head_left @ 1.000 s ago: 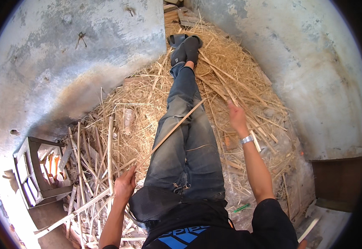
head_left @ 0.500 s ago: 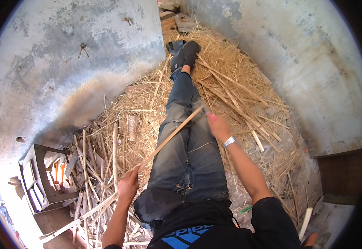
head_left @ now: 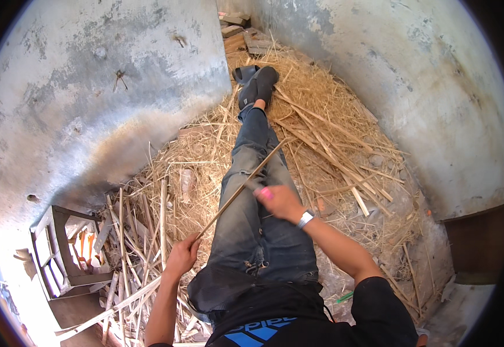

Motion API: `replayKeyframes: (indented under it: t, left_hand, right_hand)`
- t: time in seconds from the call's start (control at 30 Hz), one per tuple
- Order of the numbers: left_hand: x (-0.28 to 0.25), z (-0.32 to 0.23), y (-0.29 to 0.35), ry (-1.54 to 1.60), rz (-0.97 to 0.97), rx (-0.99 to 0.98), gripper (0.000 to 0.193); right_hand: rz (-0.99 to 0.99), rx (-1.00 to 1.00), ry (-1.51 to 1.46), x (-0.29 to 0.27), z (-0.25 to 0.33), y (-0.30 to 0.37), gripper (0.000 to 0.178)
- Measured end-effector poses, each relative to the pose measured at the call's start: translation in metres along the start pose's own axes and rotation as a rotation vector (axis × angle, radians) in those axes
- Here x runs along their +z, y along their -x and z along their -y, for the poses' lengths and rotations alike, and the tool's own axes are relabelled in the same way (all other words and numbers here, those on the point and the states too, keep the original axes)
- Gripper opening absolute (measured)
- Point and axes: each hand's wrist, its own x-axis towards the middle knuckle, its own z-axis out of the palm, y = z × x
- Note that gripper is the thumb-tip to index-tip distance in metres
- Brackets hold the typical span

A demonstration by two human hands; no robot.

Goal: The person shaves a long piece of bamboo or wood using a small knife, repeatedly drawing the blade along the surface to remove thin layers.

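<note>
My left hand [head_left: 181, 255] grips the lower end of a long thin bamboo strip [head_left: 227, 203], fingers closed round it. The strip slants up and to the right across my outstretched jeans [head_left: 286, 243]. My right hand [head_left: 283, 203] is closed round a small knife, its grey blade [head_left: 253, 185] touching or very close to the strip's middle. Something pink [head_left: 267, 193] shows at those fingers; whether it is the handle or a finger wrap I cannot tell. The blade is slightly blurred.
Pale shavings [head_left: 315, 81] cover the floor around my shoes [head_left: 259, 87]. Long bamboo strips [head_left: 333, 153] lie to the right, with more sticks [head_left: 123, 260] at left beside a wooden frame [head_left: 69, 280]. Worn walls [head_left: 148, 52] rise on both sides. A green object [head_left: 345, 297] lies near my right elbow.
My right hand and the knife have moved from the strip's far end back toward me, down and left to its middle. The strip has turned, showing a narrower, darker side.
</note>
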Motion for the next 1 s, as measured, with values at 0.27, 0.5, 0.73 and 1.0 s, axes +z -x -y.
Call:
replayKeyframes:
  t: [0.27,0.5,0.73,1.0]
  left_hand:
    - [-0.011,0.004,0.022,-0.092,-0.095,0.046,0.028]
    - [-0.009,-0.008,0.02,0.015,-0.065,0.001,0.026]
    - [-0.036,0.003,0.025,0.041,0.047,-0.094,0.019]
    - [-0.015,0.008,0.005,0.321,0.157,-0.115,0.03]
  right_hand:
    - [-0.335,0.235,0.075,-0.033,-0.027,-0.032,0.063]
    - [-0.158,0.021,0.05,-0.039,0.029,-0.012,0.061]
    - [-0.385,0.199,0.126,-0.054,-0.04,-0.051,0.066]
    - [-0.424,0.194,-0.167,-0.071,0.025,-0.073,0.069]
